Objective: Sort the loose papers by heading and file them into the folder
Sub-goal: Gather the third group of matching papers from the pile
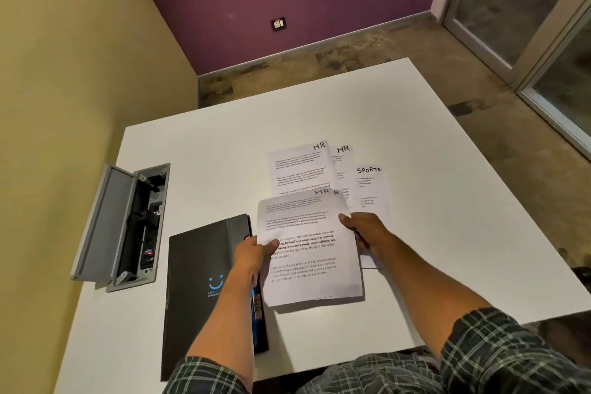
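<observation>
While my left hand (256, 251) and right hand (363, 230) pinch the HR sheets (307, 249) by their sides, I think one could slip onto the SPORTS page (371, 189) and get mixed up.

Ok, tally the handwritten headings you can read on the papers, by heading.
HR: 3, two on the table sheets, one on the held stack
SPORTS: 1
Total: 4
A further sheet in the stack shows only an R.
</observation>
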### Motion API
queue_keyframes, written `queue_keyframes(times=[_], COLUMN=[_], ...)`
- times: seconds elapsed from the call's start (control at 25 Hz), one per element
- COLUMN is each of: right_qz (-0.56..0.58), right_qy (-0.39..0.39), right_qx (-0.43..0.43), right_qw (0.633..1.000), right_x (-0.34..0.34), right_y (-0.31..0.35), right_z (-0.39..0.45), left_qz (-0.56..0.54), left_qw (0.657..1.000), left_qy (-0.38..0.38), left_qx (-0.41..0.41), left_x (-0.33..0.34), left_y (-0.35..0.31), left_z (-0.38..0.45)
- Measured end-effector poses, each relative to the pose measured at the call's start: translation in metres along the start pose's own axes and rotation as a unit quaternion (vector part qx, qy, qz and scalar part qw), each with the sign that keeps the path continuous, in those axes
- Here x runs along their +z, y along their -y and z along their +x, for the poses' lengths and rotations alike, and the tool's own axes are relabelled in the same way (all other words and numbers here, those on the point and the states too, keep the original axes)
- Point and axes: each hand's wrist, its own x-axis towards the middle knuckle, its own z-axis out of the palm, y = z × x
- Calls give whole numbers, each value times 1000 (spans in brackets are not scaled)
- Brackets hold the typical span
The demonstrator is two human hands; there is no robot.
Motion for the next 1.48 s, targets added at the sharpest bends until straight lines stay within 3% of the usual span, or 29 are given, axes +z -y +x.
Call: queue_keyframes(times=[0.28, 0.36, 0.44, 0.52, 0.64, 0.72, 0.8, 1.04, 1.32, 1.48], right_qz=[-7, -47, -124, -275, -455, -534, -564, -479, -535, -450], right_qy=[-10, -31, -104, -183, -223, -229, -242, -261, -301, -299], right_qx=[0, -18, -59, -90, -86, -49, -31, -35, -49, -17], right_qw=[1000, 998, 985, 940, 857, 812, 789, 838, 788, 842], right_x=[3, 8, 15, 21, 38, 51, 60, 73, 87, 84], right_y=[-2, 2, 8, 15, 19, 18, 14, 8, -9, 4], right_z=[3, 9, 18, 27, 35, 39, 42, 53, 52, 62], left_qz=[-38, -30, -17, 2, 2, -13, -26, -52, -82, -94], left_qw=[998, 999, 997, 993, 986, 984, 985, 984, 981, 981], left_qy=[31, -8, -68, -112, -151, -166, -166, -172, -173, -170], left_qx=[-28, -7, 26, 50, 67, 61, 46, 17, 19, 22], left_x=[-10, -13, -20, -28, -43, -53, -61, -70, -69, -71], left_y=[12, 11, 8, 6, 2, 0, 1, 11, 14, 14], left_z=[-6, -6, -5, -4, -2, 1, 3, 10, 3, -2])
